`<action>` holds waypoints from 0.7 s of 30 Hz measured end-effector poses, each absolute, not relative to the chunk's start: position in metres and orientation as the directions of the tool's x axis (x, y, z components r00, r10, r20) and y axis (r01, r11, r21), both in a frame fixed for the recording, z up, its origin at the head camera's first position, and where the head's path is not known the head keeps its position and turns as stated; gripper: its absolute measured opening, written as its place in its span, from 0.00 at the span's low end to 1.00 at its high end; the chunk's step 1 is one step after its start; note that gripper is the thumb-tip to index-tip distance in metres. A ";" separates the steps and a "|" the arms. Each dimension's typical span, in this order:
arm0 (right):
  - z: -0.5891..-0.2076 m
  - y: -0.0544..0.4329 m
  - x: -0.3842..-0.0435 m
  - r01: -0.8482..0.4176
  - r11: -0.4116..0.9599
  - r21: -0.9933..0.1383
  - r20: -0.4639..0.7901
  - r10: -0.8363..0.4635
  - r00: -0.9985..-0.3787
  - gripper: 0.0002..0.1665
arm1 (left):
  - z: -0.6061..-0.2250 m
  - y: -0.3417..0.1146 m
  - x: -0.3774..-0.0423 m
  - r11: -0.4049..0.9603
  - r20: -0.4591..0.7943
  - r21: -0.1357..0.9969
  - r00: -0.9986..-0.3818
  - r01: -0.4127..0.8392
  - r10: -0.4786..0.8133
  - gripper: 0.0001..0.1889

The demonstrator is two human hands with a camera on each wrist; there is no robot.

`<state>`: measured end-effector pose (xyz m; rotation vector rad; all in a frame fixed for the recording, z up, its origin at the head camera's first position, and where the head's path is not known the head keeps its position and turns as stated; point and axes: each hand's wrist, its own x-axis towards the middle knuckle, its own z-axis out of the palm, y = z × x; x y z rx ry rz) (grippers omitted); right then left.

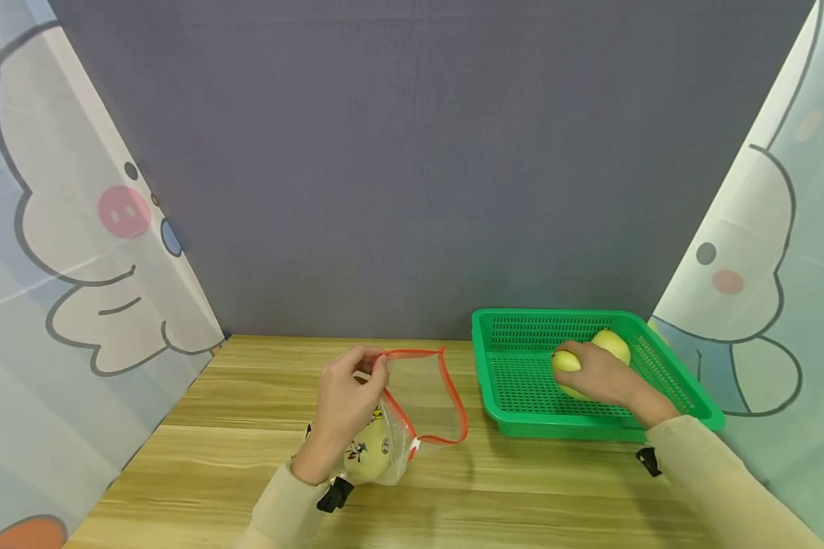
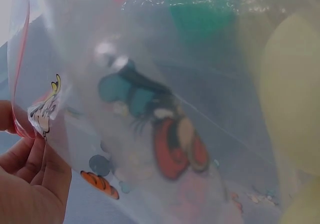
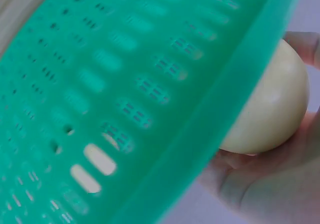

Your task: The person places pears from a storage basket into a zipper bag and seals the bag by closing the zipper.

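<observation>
My left hand (image 1: pixel 349 393) pinches the red-edged rim of a clear zip bag (image 1: pixel 419 389), whose mouth gapes toward the right. Printed cartoon figures cover the bag, and a pale yellow fruit (image 1: pixel 368 450) shows through its lower part on the table. In the left wrist view, smooth yellow fruit (image 2: pixel 295 93) fills the right side behind the plastic. Over at the green basket (image 1: pixel 484 381), my right hand (image 1: pixel 604 377) grips a smooth pale yellow fruit (image 3: pixel 272 103), partly behind the basket rim in the right wrist view.
Another yellow fruit (image 1: pixel 611 345) lies in the basket beyond the right hand, and one more (image 1: pixel 572 392) shows beneath that hand. The wooden table (image 1: pixel 247 404) ends at a grey backdrop (image 1: pixel 384 168). Cartoon-printed curtains (image 1: pixel 75 229) hang at both sides.
</observation>
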<state>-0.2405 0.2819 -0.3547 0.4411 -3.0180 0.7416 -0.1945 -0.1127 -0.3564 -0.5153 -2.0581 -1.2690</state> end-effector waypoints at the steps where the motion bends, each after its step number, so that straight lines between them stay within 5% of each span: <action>1: -0.354 0.281 -0.239 -0.276 0.846 -0.456 0.075 -0.272 -0.959 0.32 | -0.356 -0.113 -0.195 0.453 0.707 0.634 -0.707 0.627 -0.009 0.05; 21: -0.336 0.255 -0.227 -0.344 0.787 -0.512 0.238 -0.254 -0.937 0.31 | -0.356 -0.113 -0.194 0.457 0.705 0.637 -0.709 0.621 -0.017 0.05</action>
